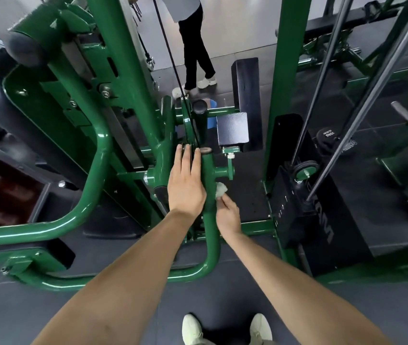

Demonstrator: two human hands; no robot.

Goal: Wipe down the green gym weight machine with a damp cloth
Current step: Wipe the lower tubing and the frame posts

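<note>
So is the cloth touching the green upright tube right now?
Touching. The head view shows the cloth, pinched by the right hand, pressed against the side of the green tube with no gap visible.

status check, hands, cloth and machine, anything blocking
Left hand flat, fingers straight on green upright tube. Right hand pinches small cloth against tube. Black cable runs just past the left fingertips.

One wide-angle camera, worn on the head, looks steeply down and forward. Both bare forearms run up from the lower edge to the frame's centre, close to the lens. The painted green steel tube frame (210, 195) fills the middle and left; pale shoes (226, 328) sit at the bottom edge.
</note>
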